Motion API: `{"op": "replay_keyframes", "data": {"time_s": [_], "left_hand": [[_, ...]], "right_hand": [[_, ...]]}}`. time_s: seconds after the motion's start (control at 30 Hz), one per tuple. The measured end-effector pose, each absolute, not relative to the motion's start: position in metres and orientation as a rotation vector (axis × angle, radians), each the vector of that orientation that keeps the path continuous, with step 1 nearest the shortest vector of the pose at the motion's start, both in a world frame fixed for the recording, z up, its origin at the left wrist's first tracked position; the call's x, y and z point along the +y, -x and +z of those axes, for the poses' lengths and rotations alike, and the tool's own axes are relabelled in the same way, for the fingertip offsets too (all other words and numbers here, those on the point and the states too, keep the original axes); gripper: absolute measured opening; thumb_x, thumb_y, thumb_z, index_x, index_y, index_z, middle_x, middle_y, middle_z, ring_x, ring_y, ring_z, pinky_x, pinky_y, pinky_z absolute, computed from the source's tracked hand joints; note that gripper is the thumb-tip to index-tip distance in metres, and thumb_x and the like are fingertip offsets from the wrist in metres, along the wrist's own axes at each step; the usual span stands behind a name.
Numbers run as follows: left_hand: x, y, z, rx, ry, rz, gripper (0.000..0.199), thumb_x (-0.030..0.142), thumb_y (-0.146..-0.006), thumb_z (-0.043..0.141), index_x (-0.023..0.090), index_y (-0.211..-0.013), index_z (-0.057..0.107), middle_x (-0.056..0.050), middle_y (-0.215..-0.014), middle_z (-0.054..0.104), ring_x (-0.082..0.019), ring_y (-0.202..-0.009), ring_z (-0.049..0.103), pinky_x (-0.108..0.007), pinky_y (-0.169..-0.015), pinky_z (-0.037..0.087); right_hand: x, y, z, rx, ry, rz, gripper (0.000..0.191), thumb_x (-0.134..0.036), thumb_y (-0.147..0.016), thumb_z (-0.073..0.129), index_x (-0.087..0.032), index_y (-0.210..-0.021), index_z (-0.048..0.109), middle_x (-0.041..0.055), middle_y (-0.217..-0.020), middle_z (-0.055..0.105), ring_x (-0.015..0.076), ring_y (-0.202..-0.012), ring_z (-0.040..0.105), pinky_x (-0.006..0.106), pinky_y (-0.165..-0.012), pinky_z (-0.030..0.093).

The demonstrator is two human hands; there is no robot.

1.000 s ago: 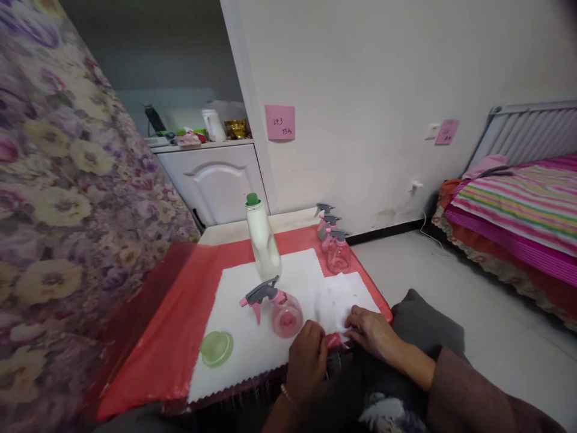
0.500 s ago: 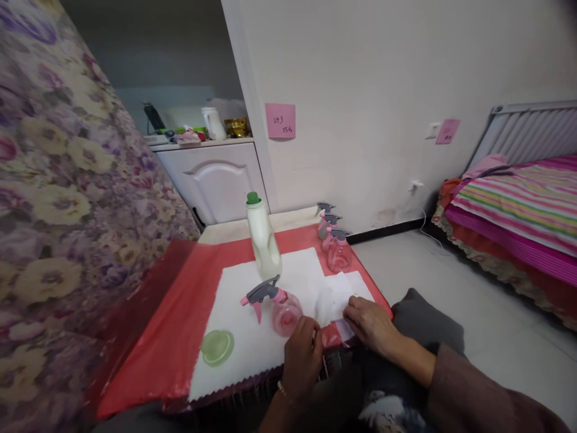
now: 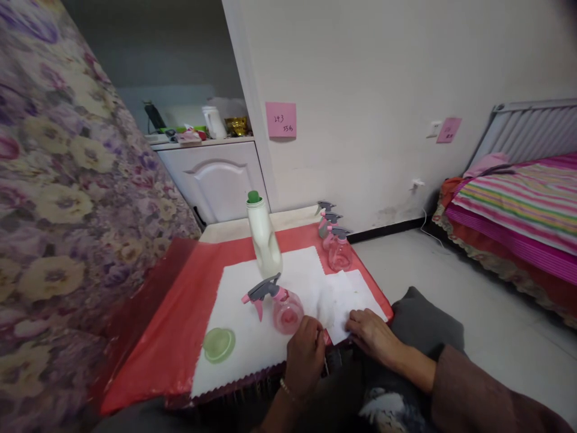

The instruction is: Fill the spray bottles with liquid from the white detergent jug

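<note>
My left hand (image 3: 306,352) rests at the front edge of the white cloth (image 3: 243,349), beside a pink spray bottle (image 3: 288,313) with a grey and pink nozzle; its fingers are curled and what they hold, if anything, is hidden. My right hand (image 3: 372,337) has its fingers bent on the near part of a white paper sheet (image 3: 356,291), gripping its edge. A white jug (image 3: 265,246) with a green top stands behind the spray bottle. At the cloth's left lies a round green lid (image 3: 219,345).
Several spray bottles (image 3: 340,255) stand in a row at the right back of the red-covered table (image 3: 180,319). A floral curtain (image 3: 58,210) hangs at the left. A dark grey cushion (image 3: 426,322) is right of the table, and a bed (image 3: 518,204) is farther right.
The near part of the white paper has come down flat over the red strip at the table's front edge. My right hand has moved slightly toward me with it.
</note>
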State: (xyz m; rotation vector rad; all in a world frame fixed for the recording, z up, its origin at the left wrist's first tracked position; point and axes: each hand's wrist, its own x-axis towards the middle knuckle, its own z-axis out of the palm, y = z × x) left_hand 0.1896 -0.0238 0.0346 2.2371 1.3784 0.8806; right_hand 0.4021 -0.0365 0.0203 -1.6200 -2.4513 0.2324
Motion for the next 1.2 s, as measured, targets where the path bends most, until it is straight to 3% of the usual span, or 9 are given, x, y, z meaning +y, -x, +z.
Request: {"op": "replay_keyframes", "data": {"time_s": [0.17,0.5,0.63,0.73,0.9,1.1,1.2], "left_hand": [[-0.024,-0.19,0.034,1.376,-2.245,0.865,0.013,0.015,-0.088,0.044,0.023,-0.081,0.052,0.001,-0.082,0.058,-0.015,-0.074,0.056,-0.027,-0.065,0.04],[-0.024,-0.194,0.037,1.308,-2.365,0.849,0.016,0.01,-0.087,0.042,0.022,-0.081,0.05,-0.002,-0.084,0.058,-0.019,-0.083,0.054,-0.033,-0.076,0.044],[-0.022,-0.198,0.028,1.146,-2.474,0.8,0.022,0.003,-0.082,0.04,0.021,-0.085,0.052,-0.006,-0.103,0.062,-0.022,-0.096,0.054,-0.039,-0.087,0.046],[-0.02,-0.2,0.021,1.105,-2.511,0.74,0.025,0.0,-0.078,0.041,0.021,-0.086,0.053,-0.007,-0.108,0.063,-0.023,-0.101,0.054,-0.041,-0.09,0.047],[-0.018,-0.202,0.014,1.137,-2.525,0.714,0.027,0.002,-0.079,0.039,0.021,-0.091,0.054,-0.006,-0.094,0.063,-0.022,-0.087,0.057,-0.039,-0.08,0.051],[-0.021,-0.201,0.015,1.069,-2.456,0.987,0.026,0.003,-0.084,0.039,0.021,-0.096,0.054,-0.01,-0.109,0.063,-0.023,-0.102,0.059,-0.042,-0.09,0.051],[-0.023,-0.201,0.016,1.134,-2.329,1.07,0.024,0.005,-0.086,0.04,0.02,-0.096,0.054,-0.009,-0.104,0.063,-0.022,-0.098,0.06,-0.04,-0.087,0.052]], "right_hand": [[-0.034,-0.401,0.018,-2.444,1.619,0.24,0.018,-0.018,-0.094,0.047,-0.019,-0.088,0.064,0.0059,-0.091,0.063,0.0185,-0.08,0.058,0.03,-0.071,0.038],[-0.023,-0.381,0.013,-2.332,1.681,0.267,0.014,-0.014,-0.091,0.046,-0.018,-0.092,0.059,0.0053,-0.092,0.062,0.0169,-0.077,0.059,0.027,-0.064,0.037],[-0.024,-0.377,0.016,-2.313,1.687,0.283,0.015,-0.012,-0.09,0.046,-0.018,-0.09,0.06,0.0057,-0.092,0.062,0.0169,-0.074,0.059,0.027,-0.062,0.036],[-0.028,-0.38,0.019,-2.31,1.663,0.299,0.016,-0.012,-0.089,0.046,-0.019,-0.088,0.061,0.0052,-0.091,0.062,0.017,-0.075,0.059,0.027,-0.063,0.037],[-0.031,-0.39,0.023,-2.28,1.614,0.37,0.015,-0.011,-0.083,0.054,-0.02,-0.093,0.062,0.0046,-0.094,0.063,0.0174,-0.078,0.062,0.026,-0.066,0.042],[0.008,-0.417,0.034,-2.024,1.685,0.443,0.018,-0.012,-0.086,0.05,-0.019,-0.097,0.063,0.0057,-0.095,0.067,0.0173,-0.086,0.064,0.025,-0.078,0.046],[0.043,-0.428,0.034,-1.865,1.831,0.402,0.023,-0.018,-0.087,0.053,-0.016,-0.108,0.062,0.0089,-0.095,0.069,0.0199,-0.088,0.064,0.028,-0.08,0.045]]}}
